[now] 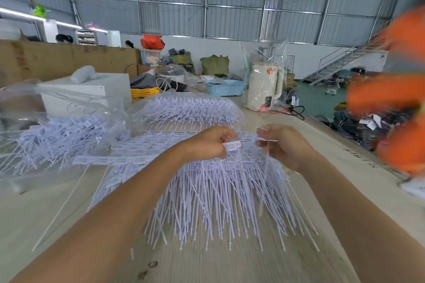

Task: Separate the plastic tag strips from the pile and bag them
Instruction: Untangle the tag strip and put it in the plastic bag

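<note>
A big pile of white plastic tag strips lies fanned on the table in front of me, thin tails pointing toward me. My left hand pinches the flat label end of one tag strip above the pile. My right hand holds another tag strip by its head, its tail hanging down. A clear plastic bag partly filled with tags lies at the left. A second filled bag rests behind the pile.
A white box stands at the back left, yellow cable and a blue basket behind the bags. A bagged cream kettle stands at the back right. A blurred person in orange is at the right table edge.
</note>
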The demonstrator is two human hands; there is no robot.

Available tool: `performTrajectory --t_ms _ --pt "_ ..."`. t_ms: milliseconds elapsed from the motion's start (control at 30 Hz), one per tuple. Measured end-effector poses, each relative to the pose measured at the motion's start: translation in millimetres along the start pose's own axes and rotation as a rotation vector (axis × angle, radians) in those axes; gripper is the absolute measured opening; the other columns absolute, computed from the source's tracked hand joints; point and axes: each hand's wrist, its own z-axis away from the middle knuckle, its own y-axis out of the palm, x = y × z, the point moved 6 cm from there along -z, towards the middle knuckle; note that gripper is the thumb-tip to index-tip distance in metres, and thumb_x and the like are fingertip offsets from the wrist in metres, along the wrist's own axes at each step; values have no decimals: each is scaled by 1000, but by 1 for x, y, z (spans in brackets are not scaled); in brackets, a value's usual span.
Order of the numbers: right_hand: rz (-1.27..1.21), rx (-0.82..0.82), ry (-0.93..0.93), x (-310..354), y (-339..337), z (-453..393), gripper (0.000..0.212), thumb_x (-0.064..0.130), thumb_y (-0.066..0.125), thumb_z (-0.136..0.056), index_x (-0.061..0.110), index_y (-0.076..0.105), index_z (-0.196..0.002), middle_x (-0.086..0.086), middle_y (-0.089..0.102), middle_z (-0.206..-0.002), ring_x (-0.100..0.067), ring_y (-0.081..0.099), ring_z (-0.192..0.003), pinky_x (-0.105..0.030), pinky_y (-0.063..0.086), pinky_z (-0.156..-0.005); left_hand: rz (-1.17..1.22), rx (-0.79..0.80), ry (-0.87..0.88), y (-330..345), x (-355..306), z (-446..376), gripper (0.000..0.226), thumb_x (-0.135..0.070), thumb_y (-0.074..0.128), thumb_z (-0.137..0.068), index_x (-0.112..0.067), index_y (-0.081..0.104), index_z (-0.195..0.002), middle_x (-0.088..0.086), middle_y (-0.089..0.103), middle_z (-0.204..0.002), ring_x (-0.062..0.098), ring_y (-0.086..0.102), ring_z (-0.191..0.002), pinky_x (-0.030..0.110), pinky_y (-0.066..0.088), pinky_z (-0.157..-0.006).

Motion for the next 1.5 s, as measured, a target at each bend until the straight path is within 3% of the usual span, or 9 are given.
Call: performTrajectory --t_ms 133,300,433,667,767,1100,1267,1400,1500 --pt "190 232 5 -2 45 11 7 4 62 -86 6 62 -80 -12 68 -84 -23 65 -76 -32 56 -67 31 -93 78 -1 1 4 58 -1 70 -79 -17 39 -125 1 45 -113 11 54 -86 21 48 -69" --pt "247 157 -123 -1 61 12 10 -8 64 -81 -1 64 -75 -14 64 -70 -15 64 -57 -22 54 -51 22 -149 96 -10 6 14 58 -16 76 -76 -21 39 -121 0 45 -118 15 53 -99 30 47 -83" --pt "307 91 -221 9 59 13 16 -11 66 -77 4 69 -70 -17 63 -71 -25 58 -65 -32 52 -65 -221 -216 86 -18 8 17 61 -38 74 -77 -19 45 -127 -3 44 -125 12 44 -113 27 38 -91" --pt "185 76 -154 7 63 9 20 -11 62 -81 -6 63 -101 -12 60 -77 -18 59 -63 -19 55 -62 -160 -232 39 -24 10 22 30 -37 57 -91 -16 62 -70 -3 59 -61 15 56 -60 27 45 -64" --pt "249 70 -124 8 67 11 6 -9 59 -84 -4 61 -82 -12 58 -70 -17 56 -58 -21 53 -55 -99 -288 76 -24 8 24 34 -28 57 -93 -17 59 -60 -1 49 -54 15 46 -53 27 38 -60" --pt "851 -95 -799 25 85 30 10 -12 58 -80 -3 63 -79 -16 61 -81 -17 48 -72 -17 28 -59 273 -235 -119 -30 12 20 32 -15 59 -91 -11 57 -60 -8 46 -37 5 33 -32 17 22 -38" --pt "626 -291 -363 23 34 -3 10 -3 51 -87 0 60 -83 -8 54 -73 -19 53 -65 -18 42 -51 237 -157 -64 -29 8 26 30 -15 54 -94 -13 58 -64 -8 52 -43 2 41 -37 16 30 -43" --pt "202 -127 -134 34 24 -3 19 -4 57 -87 4 52 -71 -11 51 -65 -17 47 -56 -22 41 -46 1 -74 -22 -28 13 30 13 -3 53 -93 0 64 -99 3 59 -81 16 53 -70 21 41 -60" --pt "167 85 -11 38 52 6 7 1 60 -87 -2 58 -81 -12 63 -77 -22 60 -72 -26 54 -61 -80 -108 -24 -28 18 28 16 -3 57 -90 -12 57 -104 -5 52 -91 12 55 -64 20 42 -58"
